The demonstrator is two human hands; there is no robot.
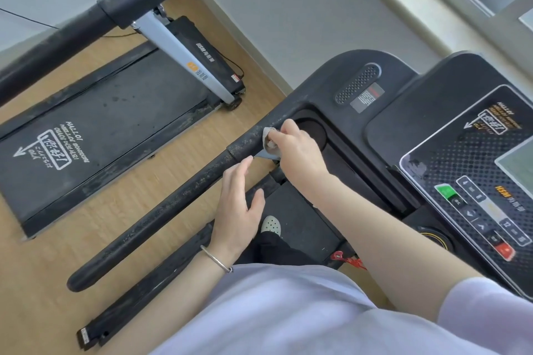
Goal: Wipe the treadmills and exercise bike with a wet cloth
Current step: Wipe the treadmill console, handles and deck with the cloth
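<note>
My right hand (294, 147) grips a bunched grey cloth (269, 143) and presses it on the black handrail (173, 199) of the nearer treadmill (432, 130), right where the rail meets the console. My left hand (238, 210) hovers just below and beside it, fingers straight and relaxed, holding nothing, with a silver bangle (216, 259) on the wrist. Just past my right hand's knuckles sits a round cup recess (313, 128) in the console; I cannot tell whether anything is in it. To the right of my right forearm lies the control panel (476, 199). I count two treadmills: the second treadmill (101, 130) lies well beyond my left hand, on the wooden floor (72, 239). One cloth is in view.
</note>
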